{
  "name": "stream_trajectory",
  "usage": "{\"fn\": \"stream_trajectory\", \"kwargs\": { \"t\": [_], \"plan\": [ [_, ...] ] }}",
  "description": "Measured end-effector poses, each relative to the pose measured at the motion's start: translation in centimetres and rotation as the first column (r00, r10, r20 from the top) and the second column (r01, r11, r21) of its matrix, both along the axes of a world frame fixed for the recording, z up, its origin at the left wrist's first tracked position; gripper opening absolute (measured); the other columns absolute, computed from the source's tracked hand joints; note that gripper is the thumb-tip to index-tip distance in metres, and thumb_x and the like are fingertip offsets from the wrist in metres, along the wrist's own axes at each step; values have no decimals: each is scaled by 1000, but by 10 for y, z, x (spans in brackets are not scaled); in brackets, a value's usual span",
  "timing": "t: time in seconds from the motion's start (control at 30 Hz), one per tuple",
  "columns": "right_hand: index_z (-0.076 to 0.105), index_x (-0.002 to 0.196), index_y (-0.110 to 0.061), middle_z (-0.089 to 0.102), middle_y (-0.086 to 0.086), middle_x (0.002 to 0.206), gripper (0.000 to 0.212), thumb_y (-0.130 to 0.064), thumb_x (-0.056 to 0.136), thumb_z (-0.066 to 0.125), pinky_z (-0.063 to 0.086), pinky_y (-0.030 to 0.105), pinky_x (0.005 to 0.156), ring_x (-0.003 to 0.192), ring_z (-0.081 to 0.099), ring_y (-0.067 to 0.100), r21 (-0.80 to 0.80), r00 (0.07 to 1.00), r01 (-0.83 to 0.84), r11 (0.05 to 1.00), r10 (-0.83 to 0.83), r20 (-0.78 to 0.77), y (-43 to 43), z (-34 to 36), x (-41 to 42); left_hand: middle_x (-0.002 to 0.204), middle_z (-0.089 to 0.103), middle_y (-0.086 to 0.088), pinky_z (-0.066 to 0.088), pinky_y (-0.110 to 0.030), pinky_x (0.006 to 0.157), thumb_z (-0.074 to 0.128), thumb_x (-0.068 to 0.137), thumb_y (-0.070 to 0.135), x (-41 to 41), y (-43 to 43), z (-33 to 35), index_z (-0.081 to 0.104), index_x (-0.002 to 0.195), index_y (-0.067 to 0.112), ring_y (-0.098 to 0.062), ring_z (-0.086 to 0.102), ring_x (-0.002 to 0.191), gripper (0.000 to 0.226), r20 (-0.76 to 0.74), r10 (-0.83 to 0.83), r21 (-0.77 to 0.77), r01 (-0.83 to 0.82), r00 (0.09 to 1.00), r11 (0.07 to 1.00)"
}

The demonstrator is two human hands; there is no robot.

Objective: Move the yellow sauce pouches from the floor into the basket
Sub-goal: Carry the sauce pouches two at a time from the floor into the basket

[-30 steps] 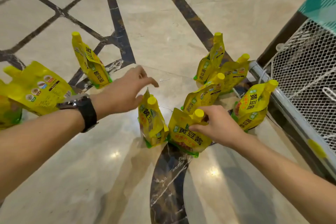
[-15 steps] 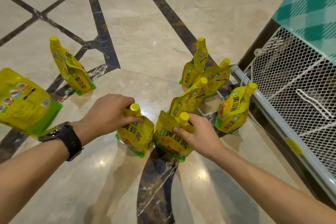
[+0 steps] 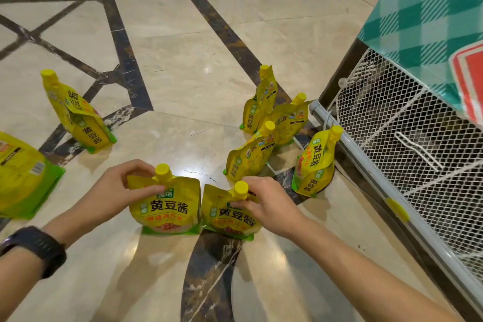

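Left hand (image 3: 115,191): grips left sauce pouch (image 3: 167,209) by neck.
Right hand (image 3: 269,206): pinches right sauce pouch (image 3: 232,217) by neck.
Pouches: upright, caps up.
Wire basket (image 3: 418,138): I can't tell contents.

— What's where on the floor (image 3: 183,73)?
— In front, left pouch (image 3: 165,206) and right pouch (image 3: 227,217) side by side; behind them, a cluster of four (image 3: 287,123) beside the basket (image 3: 405,138) at right; two others (image 3: 78,117) far left.

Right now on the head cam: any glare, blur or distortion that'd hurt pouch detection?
Head view: light spots glare on the polished beige marble floor; the left hand's yellow spouted sauce pouch reads sharp; the yellow pouch cut by the left edge is soft and stretched by the wide angle; soft shadows lie under both forearms.
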State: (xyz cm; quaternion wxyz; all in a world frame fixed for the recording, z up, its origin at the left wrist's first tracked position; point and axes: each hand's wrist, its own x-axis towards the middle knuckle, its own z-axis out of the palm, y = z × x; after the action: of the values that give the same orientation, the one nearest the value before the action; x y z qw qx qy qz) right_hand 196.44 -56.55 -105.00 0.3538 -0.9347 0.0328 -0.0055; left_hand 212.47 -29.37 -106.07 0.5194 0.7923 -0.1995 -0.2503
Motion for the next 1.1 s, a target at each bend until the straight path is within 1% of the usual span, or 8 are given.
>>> {"fn": "stream_trajectory", "kwargs": {
  "t": [0.17,0.23,0.33,0.43,0.53,0.73,0.9,1.1],
  "plan": [
    [63,70,-37,65,-15,74,19,-37,74,82,48,27,70,75,59,5,192,985,168,967,-158,-64,-1,-2,2,100,79,1,58,-32,77,92,53,47,-8,13,-30,73,104,20,-16,75,91,61,-169,-11,10,13,986,1000],
    [75,84,-27,74,-10,85,22,-40,68,85,54,28,75,84,67,6,323,950,312,893,-290,-114,-1,-13,-9,101,79,1,60,-25,70,93,66,31,-15,10,-41,67,113,15,-17,75,93,56,-177,17,-28,-22,984,999],
    [78,97,-16,77,-1,91,31,-20,68,89,57,28,75,86,72,10,503,912,411,760,-341,-230,-6,-36,-28,104,78,2,60,-21,73,86,65,12,-20,10,-53,65,119,17,-17,75,96,58,-196,-13,-25,8,981,1000],
    [72,111,-20,76,1,105,56,-19,59,93,57,41,92,103,70,18,512,911,399,761,-266,-314,-12,-53,-34,110,77,1,60,-24,83,99,56,27,-18,15,-60,65,122,16,-20,74,102,75,-213,-118,11,123,970,992],
    [64,119,-21,72,3,114,74,-7,53,94,55,43,95,110,68,19,506,923,357,785,-211,-323,-12,-64,-34,110,77,1,59,-25,85,98,40,51,-14,17,-63,66,121,15,-19,74,101,95,-216,-137,13,144,967,990],
    [64,111,-30,74,3,112,67,-5,55,91,55,48,95,107,70,18,521,916,387,761,-250,-315,-13,-81,-31,106,78,0,62,-27,73,97,27,58,-16,11,-55,64,120,19,-21,76,94,106,-269,-57,-30,51,961,998],
    [64,116,-28,74,1,113,67,-4,60,91,54,45,97,108,69,16,548,931,361,754,-256,-261,-12,-87,-31,111,77,-7,56,-50,90,99,29,50,-46,29,-72,61,124,26,-33,74,99,105,-553,39,44,-17,832,999],
    [69,116,-21,76,-5,110,54,-13,67,89,55,47,96,105,71,14,530,937,334,780,-215,-275,-9,-69,-21,111,76,0,58,-36,84,93,39,47,-64,34,-84,57,126,20,-17,75,96,98,-503,176,140,-121,846,983]
  ]
}}
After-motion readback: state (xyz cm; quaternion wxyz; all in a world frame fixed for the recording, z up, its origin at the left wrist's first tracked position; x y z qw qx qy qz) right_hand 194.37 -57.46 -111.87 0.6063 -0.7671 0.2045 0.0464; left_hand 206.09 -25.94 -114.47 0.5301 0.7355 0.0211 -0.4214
